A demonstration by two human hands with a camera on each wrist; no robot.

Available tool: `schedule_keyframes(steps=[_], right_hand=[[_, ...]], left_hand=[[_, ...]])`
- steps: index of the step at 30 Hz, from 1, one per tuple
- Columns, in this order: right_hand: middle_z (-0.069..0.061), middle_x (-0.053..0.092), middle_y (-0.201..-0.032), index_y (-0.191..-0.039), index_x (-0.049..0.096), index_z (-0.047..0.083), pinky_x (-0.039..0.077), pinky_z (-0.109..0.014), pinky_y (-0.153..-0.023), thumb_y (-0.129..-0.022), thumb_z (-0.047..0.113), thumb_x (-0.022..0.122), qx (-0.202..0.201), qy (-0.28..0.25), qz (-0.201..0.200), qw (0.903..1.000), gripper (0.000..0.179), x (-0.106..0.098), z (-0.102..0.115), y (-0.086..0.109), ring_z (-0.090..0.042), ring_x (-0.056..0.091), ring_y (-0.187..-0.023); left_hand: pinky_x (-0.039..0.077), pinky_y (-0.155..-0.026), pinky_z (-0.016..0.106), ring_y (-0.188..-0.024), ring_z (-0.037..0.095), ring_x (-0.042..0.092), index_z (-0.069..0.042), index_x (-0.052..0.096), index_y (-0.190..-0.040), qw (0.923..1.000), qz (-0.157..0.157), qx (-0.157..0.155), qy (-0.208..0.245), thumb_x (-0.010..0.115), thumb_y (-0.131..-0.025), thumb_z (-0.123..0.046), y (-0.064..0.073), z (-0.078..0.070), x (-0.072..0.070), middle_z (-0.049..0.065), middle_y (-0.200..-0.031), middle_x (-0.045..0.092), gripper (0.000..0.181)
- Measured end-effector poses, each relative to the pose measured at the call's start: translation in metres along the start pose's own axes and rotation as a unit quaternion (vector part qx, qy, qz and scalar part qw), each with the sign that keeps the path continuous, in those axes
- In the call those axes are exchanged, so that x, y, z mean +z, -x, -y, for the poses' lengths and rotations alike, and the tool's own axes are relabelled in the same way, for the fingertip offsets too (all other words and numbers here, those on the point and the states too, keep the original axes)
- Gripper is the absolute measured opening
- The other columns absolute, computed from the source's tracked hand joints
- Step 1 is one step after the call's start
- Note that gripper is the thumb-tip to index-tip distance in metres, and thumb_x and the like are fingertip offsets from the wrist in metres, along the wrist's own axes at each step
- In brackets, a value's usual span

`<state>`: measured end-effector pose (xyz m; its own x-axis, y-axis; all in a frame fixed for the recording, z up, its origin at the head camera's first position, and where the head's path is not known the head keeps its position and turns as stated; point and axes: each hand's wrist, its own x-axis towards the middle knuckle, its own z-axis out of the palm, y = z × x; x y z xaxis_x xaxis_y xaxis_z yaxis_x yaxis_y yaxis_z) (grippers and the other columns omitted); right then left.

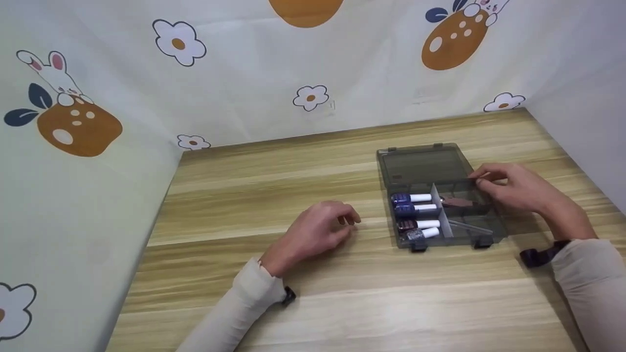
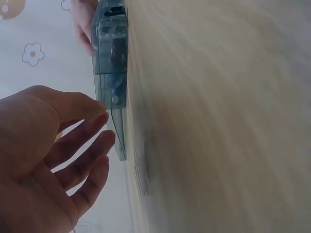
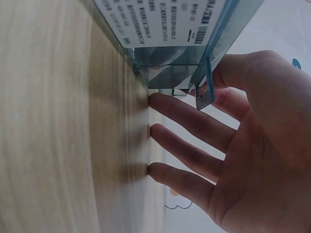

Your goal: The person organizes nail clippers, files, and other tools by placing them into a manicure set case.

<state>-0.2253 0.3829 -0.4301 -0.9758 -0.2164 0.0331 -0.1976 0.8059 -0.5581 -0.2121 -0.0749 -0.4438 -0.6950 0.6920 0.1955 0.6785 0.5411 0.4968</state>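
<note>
A smoky translucent plastic organizer box (image 1: 498,230) lies on the table with its lid (image 1: 423,164) folded back flat, away from me. Several nail polish bottles (image 1: 402,210) with white caps lie side by side in its left part. Right of a pale divider (image 1: 445,225) are a flat pinkish-brown item (image 1: 457,202) and a thin clear strip (image 1: 470,227). My right hand (image 1: 521,188) pinches the box's far right corner with thumb and index finger. Its other fingers (image 3: 189,155) touch the table. My left hand (image 1: 320,227) rests left of the box, fingers loosely bent, holding nothing.
The wood-grain table (image 1: 274,171) meets a patterned cloth (image 1: 244,73) at the back and sides. Two dark latches (image 1: 418,246) stick out at the box's near edge. A white printed label (image 3: 160,22) shows on the box in the right wrist view.
</note>
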Motion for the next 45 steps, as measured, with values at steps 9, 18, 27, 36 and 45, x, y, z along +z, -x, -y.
schedule_keyframes(steps=[9, 18, 27, 36, 45], right_hand=[[-0.026, 0.076, -0.128, -0.126, 0.077, 0.011, 0.051, -0.070, -0.107, -0.109, 0.018, 0.060, 0.010, -0.012, 0.011, 0.9998, 0.025, 0.001, 0.000, 0.000, -0.056, 0.067, -0.127], [-0.026, 0.076, -0.128, -0.126, 0.077, 0.012, 0.053, -0.067, -0.106, -0.109, 0.018, 0.060, 0.011, -0.013, 0.010, 0.9998, 0.025, 0.001, 0.000, -0.001, -0.056, 0.066, -0.127], [-0.023, 0.078, -0.123, -0.123, 0.078, 0.013, 0.053, -0.054, -0.100, -0.108, 0.019, 0.062, 0.005, 0.002, -0.001, 1.0000, 0.023, 0.002, 0.002, 0.000, -0.053, 0.070, -0.123], [-0.024, 0.078, -0.124, -0.123, 0.078, 0.013, 0.054, -0.052, -0.101, -0.108, 0.019, 0.062, 0.007, -0.001, 0.000, 1.0000, 0.023, 0.002, 0.001, 0.000, -0.054, 0.069, -0.124], [-0.025, 0.078, -0.124, -0.124, 0.078, 0.012, 0.053, -0.058, -0.102, -0.107, 0.017, 0.062, 0.006, -0.001, 0.001, 1.0000, 0.023, 0.002, 0.001, -0.001, -0.055, 0.069, -0.125]], left_hand=[[0.060, -0.084, 0.029, -0.093, 0.014, 0.072, -0.012, 0.080, -0.112, 0.9987, 0.045, -0.019, 0.017, 0.075, -0.100, -0.014, 0.007, 0.012, -0.021, -0.003, -0.100, 0.077, 0.013], [0.063, -0.081, 0.037, -0.086, 0.012, 0.068, -0.009, 0.080, -0.104, 0.9950, 0.087, -0.026, 0.042, 0.078, -0.098, -0.010, 0.014, 0.023, -0.038, -0.001, -0.095, 0.076, 0.007], [0.061, -0.080, 0.032, -0.086, 0.014, 0.069, -0.008, 0.080, -0.102, 0.9902, 0.127, -0.027, 0.052, 0.078, -0.097, -0.003, 0.020, 0.025, -0.042, 0.004, -0.098, 0.078, 0.007], [0.061, -0.081, 0.032, -0.087, 0.012, 0.069, -0.009, 0.080, -0.103, 0.9883, 0.142, -0.037, 0.043, 0.076, -0.097, -0.001, 0.021, 0.025, -0.044, 0.005, -0.100, 0.079, 0.011], [0.057, -0.077, 0.028, -0.084, 0.010, 0.064, -0.009, 0.081, -0.103, 0.9908, 0.130, -0.025, 0.029, 0.069, -0.097, 0.004, 0.020, 0.023, -0.041, 0.004, -0.098, 0.079, 0.019]])
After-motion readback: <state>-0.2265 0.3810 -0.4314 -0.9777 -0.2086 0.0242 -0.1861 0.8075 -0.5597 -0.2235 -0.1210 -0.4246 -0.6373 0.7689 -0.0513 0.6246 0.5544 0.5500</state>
